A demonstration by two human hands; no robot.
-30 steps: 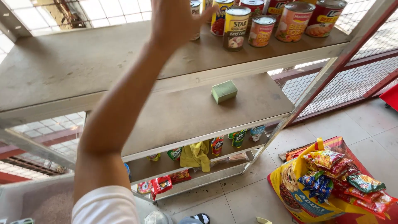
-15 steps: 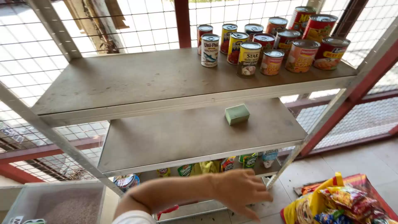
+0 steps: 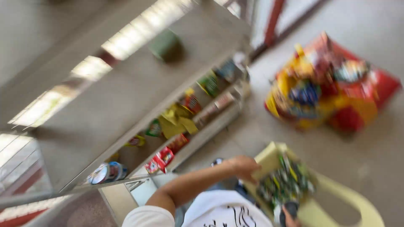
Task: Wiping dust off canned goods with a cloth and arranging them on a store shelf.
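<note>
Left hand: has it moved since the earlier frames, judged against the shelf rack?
Yes. The left hand has come down from the top shelf of the grey shelf rack, past the lower shelves, to the rim of a pale yellow basket near the floor.

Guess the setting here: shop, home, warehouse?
Probably a small shop or stockroom. A grey multi-tier shelf unit carries packaged snacks and cans on its lower tiers, and a red and yellow bag stuffed with packets sits on the concrete floor. The frame is blurred.

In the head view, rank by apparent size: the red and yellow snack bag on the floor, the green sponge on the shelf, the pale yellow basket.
1. Basket and snack bag: alike; the basket is nearer and cut off, so unranked.
2. Sponge: clearly smallest, though blurred.
</note>
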